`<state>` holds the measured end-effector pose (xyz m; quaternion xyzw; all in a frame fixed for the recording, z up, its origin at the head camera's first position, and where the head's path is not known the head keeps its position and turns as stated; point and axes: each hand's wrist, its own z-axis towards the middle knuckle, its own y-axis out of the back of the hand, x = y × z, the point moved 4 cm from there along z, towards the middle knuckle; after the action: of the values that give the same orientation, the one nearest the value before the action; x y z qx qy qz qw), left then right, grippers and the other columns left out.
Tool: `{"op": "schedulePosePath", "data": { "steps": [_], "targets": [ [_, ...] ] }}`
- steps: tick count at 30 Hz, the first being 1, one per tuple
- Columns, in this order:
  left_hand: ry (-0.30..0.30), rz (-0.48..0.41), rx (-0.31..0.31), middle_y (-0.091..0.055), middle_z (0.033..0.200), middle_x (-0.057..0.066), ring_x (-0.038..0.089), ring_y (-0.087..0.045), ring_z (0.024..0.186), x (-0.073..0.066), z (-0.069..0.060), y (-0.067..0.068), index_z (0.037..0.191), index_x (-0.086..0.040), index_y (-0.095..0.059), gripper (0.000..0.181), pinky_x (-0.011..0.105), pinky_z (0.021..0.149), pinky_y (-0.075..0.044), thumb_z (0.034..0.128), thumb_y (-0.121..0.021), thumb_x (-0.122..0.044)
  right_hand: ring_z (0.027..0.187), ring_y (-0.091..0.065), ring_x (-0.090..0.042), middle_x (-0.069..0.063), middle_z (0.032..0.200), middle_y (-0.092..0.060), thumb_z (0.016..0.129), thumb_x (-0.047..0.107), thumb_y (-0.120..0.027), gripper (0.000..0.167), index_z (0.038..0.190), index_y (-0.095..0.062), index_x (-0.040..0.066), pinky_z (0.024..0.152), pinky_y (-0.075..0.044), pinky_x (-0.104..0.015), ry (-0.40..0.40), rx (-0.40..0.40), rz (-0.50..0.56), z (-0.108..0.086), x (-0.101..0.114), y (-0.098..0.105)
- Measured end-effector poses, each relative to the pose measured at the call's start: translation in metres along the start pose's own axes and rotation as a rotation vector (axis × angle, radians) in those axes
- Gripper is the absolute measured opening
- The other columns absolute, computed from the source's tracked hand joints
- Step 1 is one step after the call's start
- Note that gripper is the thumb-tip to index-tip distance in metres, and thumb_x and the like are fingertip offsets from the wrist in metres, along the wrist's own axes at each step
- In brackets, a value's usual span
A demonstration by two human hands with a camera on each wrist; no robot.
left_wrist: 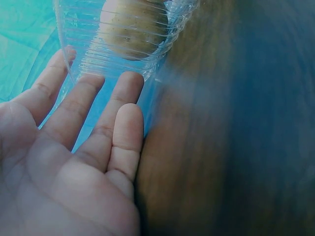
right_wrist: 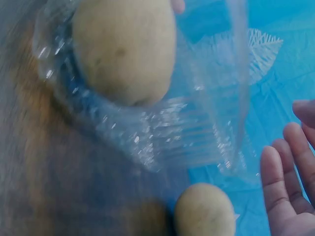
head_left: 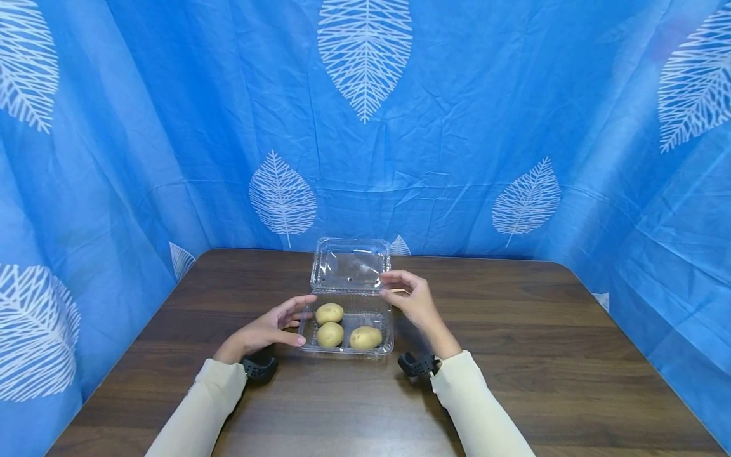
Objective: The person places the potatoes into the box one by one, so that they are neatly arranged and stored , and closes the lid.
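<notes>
A clear plastic clamshell box [head_left: 349, 351] stands on the table with its hinged lid [head_left: 351, 263] raised at the back. Three potatoes are inside: two at the left, one behind the other [head_left: 329, 313] [head_left: 330, 335], and one at the front right [head_left: 365, 337]. Around the box's left end is my left hand [head_left: 268, 327], fingers fairly straight, fingertips against the ribbed wall [left_wrist: 93, 54]. My right hand [head_left: 415, 301] is at the lid's lower right corner, thumb and fingers apart. Another potato [right_wrist: 204, 211] appears outside the box in the right wrist view; the right hand mostly hides it from the head view.
The dark wooden table [head_left: 514, 355] extends on both sides of the box. Behind and beside it hangs a blue curtain [head_left: 457, 127] with white leaf prints. Black bands [head_left: 419, 365] are on both wrists, below pale sleeves [head_left: 480, 406].
</notes>
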<state>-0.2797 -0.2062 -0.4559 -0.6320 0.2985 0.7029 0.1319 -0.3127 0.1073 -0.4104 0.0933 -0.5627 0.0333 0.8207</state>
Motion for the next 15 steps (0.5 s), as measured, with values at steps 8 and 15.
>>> {"op": "schedulePosePath", "data": {
  "steps": [8,15],
  "targets": [
    [-0.002,-0.001,-0.002,-0.024,0.172,0.033,0.057,-0.035,0.151,0.000,0.000,0.000,0.165,0.007,-0.028,0.091,0.045,0.117,-0.038,0.0943,-0.081,-0.016,0.104,-0.071,-0.024,-0.037,0.119,-0.070,0.089,-0.018,-0.072,0.032,0.120,-0.068,-0.019,0.089,-0.057,-0.023,-0.004,-0.138,-0.035,0.000,-0.013,0.012],
    [-0.003,-0.004,0.001,-0.024,0.172,0.033,0.056,-0.035,0.152,0.001,0.001,0.000,0.165,0.007,-0.027,0.092,0.044,0.117,-0.037,0.0941,-0.081,-0.016,0.117,-0.067,-0.048,-0.035,0.125,-0.070,0.088,-0.016,-0.074,0.035,0.123,-0.067,-0.019,0.097,-0.058,-0.033,-0.026,-0.184,-0.065,-0.001,-0.018,0.018]
  ]
}}
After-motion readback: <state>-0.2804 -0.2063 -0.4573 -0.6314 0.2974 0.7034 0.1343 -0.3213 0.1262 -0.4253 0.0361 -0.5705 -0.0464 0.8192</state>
